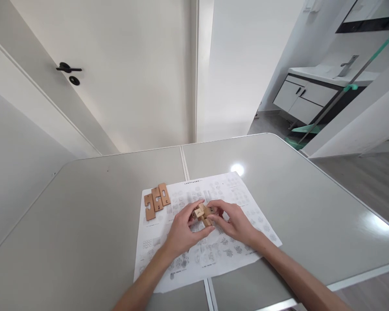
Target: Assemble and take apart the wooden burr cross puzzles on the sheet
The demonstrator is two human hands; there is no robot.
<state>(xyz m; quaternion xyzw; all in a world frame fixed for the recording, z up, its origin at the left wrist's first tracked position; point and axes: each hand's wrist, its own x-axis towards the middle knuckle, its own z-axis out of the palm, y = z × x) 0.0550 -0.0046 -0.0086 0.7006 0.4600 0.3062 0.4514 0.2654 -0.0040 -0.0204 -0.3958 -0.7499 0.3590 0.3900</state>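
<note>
Above a printed paper sheet (155,276), my left hand (183,231) grips a cluster of interlocked wooden puzzle pieces (199,211) between thumb and fingers. My right hand (231,220) pinches a wooden puzzle piece (210,211) with a dark mark at the right side of that cluster. Whether this piece is locked into the others, I cannot tell. Fingers hide parts of the cluster. To the left, three flat wooden puzzle pieces (158,198) with cut-out slots and numbers lie side by side, partly on the sheet's upper left corner.
The sheet lies on a grey table (84,224) with a pale seam strip (183,162) across it. Beyond the table stand a door with a black handle (68,69) and, at right, a washbasin cabinet (306,97) and a green-ended pole (365,71).
</note>
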